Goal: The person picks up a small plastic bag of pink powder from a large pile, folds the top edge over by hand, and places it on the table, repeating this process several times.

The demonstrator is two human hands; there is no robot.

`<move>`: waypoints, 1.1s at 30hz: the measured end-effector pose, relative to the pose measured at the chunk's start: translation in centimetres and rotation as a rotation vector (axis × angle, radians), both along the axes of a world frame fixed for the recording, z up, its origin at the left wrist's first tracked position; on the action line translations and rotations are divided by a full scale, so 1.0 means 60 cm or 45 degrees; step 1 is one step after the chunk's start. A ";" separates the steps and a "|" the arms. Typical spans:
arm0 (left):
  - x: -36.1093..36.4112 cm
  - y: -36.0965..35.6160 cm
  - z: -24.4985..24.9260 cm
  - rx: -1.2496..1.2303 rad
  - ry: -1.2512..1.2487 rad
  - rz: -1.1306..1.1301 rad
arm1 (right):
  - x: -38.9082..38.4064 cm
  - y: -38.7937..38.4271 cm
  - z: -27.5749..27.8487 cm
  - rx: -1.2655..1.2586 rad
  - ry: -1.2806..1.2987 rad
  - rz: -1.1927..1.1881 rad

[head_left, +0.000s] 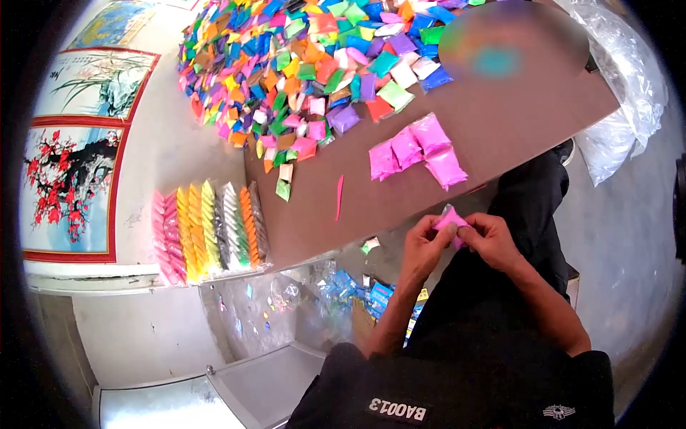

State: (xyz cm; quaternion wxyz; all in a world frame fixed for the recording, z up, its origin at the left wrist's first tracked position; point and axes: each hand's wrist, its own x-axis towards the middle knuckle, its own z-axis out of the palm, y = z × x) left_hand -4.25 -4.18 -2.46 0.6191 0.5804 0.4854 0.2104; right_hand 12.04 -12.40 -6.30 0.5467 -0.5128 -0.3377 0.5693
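Observation:
Between my two hands is a small pink packet [451, 219] with clear plastic at its top, held just off the table's near edge above my lap. My left hand [424, 247] pinches its left side, fingers closed. On the right side, the thumb and fingers of my right hand [490, 240] are closed on the same packet. Part of the packet is hidden behind the fingers. Several similar pink packets [407, 147] lie grouped on the brown table [307, 222] just beyond my hands. Farther left, a thin pink strip [339, 198] rests on the tabletop.
A large heap of multicoloured packets [307, 64] covers the table's far left. Bagged twisted coloured sticks [207, 232] stand by the left edge. Clear plastic bags [625, 93] hang at the right. Blue boxes [379, 297] and scraps lie on the floor. One far area is blurred.

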 end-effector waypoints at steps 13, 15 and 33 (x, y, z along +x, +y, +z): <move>-0.031 -0.003 0.011 0.117 0.036 -0.210 | -0.012 0.010 -0.008 -0.041 -0.036 -0.033; -0.030 -0.010 0.019 -0.043 -0.031 -0.173 | -0.020 0.010 -0.012 -0.022 -0.022 -0.071; -0.073 -0.061 0.012 -0.096 -0.120 -0.098 | -0.060 -0.001 0.017 0.104 0.174 -0.181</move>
